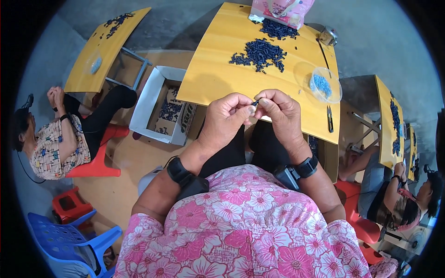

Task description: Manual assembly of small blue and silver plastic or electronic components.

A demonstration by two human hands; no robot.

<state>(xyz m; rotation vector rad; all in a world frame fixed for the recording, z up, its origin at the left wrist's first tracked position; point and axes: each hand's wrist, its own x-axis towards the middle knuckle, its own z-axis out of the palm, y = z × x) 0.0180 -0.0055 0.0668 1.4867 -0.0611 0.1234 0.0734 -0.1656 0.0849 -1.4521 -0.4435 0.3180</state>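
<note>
My left hand point(228, 116) and my right hand point(281, 116) meet over the near edge of the yellow table point(208, 69). Pinched between their thumbs and forefingers is a small dark cylindrical piece point(255, 103), mostly covered by the fingertips. Farther back lies a loose pile of similar dark pieces point(262, 53), with a second pile point(278, 28) behind it. To the right of my hands stands a clear round bowl point(337, 92) holding small light-blue bits point(321, 85). Black-handled thread snips point(330, 119) lie near the table's right edge.
A pink bag point(282, 13) and a metal tin point(328, 36) stand at the table's far end. Left of the table, an open cardboard box point(139, 116) sits on the floor. People work at tables on both sides. A blue chair point(69, 236) is at lower left.
</note>
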